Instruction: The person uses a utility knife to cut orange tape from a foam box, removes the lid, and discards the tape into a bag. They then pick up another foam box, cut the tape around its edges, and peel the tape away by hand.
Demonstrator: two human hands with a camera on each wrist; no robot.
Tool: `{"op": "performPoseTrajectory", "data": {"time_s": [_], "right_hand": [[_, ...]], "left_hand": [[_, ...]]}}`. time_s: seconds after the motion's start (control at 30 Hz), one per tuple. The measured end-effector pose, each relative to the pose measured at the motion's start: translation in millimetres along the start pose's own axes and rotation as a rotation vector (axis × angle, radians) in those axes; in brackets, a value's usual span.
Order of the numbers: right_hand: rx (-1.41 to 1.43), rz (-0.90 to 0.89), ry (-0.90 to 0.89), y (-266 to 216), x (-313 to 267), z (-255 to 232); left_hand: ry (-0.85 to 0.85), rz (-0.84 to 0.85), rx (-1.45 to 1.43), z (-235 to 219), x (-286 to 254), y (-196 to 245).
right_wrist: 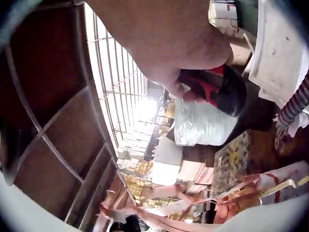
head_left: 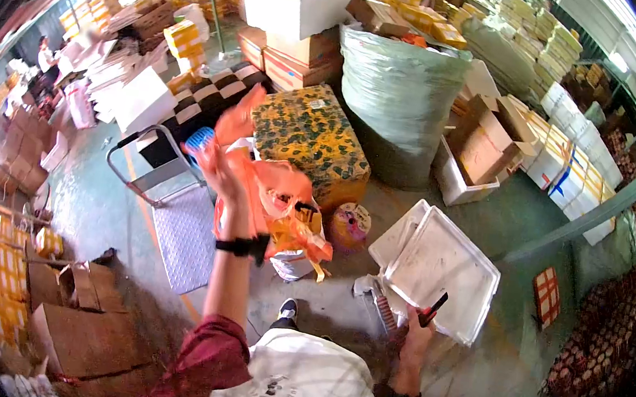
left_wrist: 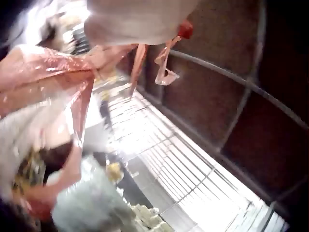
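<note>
My left hand (head_left: 219, 171) is raised in front of me and grips an orange-red plastic bag (head_left: 276, 186). The bag drapes down over a bundle, with a white wrapped end (head_left: 291, 264) at the bottom. In the left wrist view, the plastic (left_wrist: 43, 72) stretches out to the left and torn strips (left_wrist: 138, 67) hang below the hand. Low at my right side, my right hand (head_left: 416, 341) holds a tool with a black and red handle (right_wrist: 217, 92). Its black end points away from me, beside a white foam lid (head_left: 447, 272).
Behind the bag stands a yellow-and-green patterned box (head_left: 313, 139), with a roll of tape (head_left: 351, 224) at its foot. A hand truck (head_left: 184, 238) is left of the bag. Farther back are a big pale green sack (head_left: 399, 106) and a white foam box (head_left: 297, 4). Cardboard boxes (head_left: 86, 337) lie at left.
</note>
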State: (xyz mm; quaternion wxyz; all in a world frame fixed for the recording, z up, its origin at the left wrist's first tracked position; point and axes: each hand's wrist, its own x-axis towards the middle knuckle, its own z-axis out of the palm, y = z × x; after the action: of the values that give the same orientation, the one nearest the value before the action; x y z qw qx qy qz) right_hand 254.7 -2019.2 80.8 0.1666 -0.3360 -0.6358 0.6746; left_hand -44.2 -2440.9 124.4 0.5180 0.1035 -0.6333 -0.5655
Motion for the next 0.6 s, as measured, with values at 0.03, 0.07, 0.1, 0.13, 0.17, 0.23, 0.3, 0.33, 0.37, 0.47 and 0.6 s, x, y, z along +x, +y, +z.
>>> {"op": "performPoseTrajectory", "data": {"time_s": [0.03,0.07,0.1,0.13,0.17,0.23,0.3,0.33,0.37,0.47,0.6], "right_hand": [[-0.020,0.027,0.019,-15.4,-9.5,11.1],[-0.040,0.054,0.038,-32.5,-19.7,23.0],[-0.043,0.042,0.053,-29.0,-20.3,28.5],[-0.045,0.028,0.068,-20.9,-19.6,29.4],[-0.049,0.014,0.082,-9.8,-18.7,26.9],[-0.075,0.074,0.108,4.4,-21.2,22.7],[-0.129,0.183,0.130,-16.1,-39.2,32.8],[-0.159,0.170,0.132,-12.5,-43.5,31.6],[-0.186,0.188,0.156,-9.1,-47.8,31.6],[-0.227,0.196,0.241,-6.3,-58.6,39.5],[-0.410,0.227,0.226,-29.6,-71.7,59.6]], "left_hand": [[-0.040,-0.083,0.078,-4.7,-32.0,-47.6],[-0.099,-0.152,0.174,-12.1,-64.4,-91.5],[-0.199,-0.168,0.303,-25.6,-93.0,-130.3],[-0.372,0.030,0.580,-45.6,-121.3,-184.1],[-0.609,-0.033,0.662,-57.0,-132.2,-153.2],[-0.905,-0.338,0.762,-79.3,-166.3,-213.0],[-0.983,-0.496,0.803,-78.7,-183.2,-261.1],[-1.039,-0.577,0.802,-70.4,-186.1,-272.5],[-1.001,-0.582,0.795,-60.5,-190.6,-283.3],[-1.015,-0.658,0.934,-8.5,-171.9,-255.4],[-1.080,-0.450,1.144,-3.6,-182.2,-262.8]]}}
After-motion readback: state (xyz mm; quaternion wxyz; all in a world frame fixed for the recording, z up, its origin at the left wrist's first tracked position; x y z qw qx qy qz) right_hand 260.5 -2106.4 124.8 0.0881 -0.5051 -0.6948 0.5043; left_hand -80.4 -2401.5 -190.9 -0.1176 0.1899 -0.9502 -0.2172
